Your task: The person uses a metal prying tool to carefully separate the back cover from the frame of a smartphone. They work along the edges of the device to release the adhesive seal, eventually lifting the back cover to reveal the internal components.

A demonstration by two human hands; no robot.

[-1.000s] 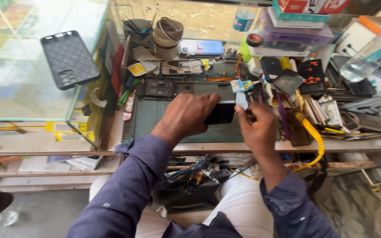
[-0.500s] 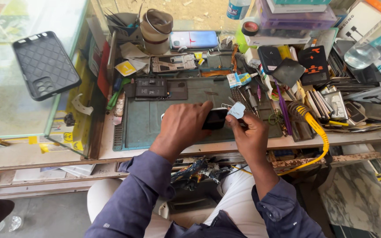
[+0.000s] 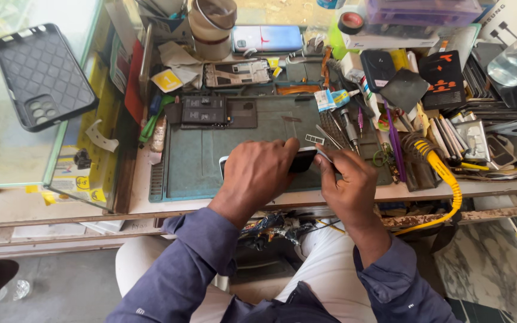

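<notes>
both hands have slid toward the near edge of the desk (image 3: 151,209) since the earlier frames, and the small pale piece the right hand held up then is out of sight now. at the back, a round tan tub (image 3: 212,27) stands with thin tools poking from a holder behind it, and a clear purple plastic box (image 3: 426,11) sits on a stack, its contents too blurred to tell. the phone (image 3: 302,160) is a dark, flat, glossy slab lying on the green work mat (image 3: 198,161), mostly hidden under the hands, with a pale corner showing at its left end. the left hand (image 3: 258,173) lies over it, grip clamped down on the phone from above. the right hand (image 3: 348,182) has its fingers pinched together on a thin metal tool (image 3: 324,157) set against the phone's right end. the mat is matte and ribbed along its left edge. a black rubbery phone case (image 3: 43,75) with a quilted diamond pattern rests on the glass top of a cabinet to the left. a coiled yellow hose (image 3: 444,173) curves off the right edge of the desk.
</notes>
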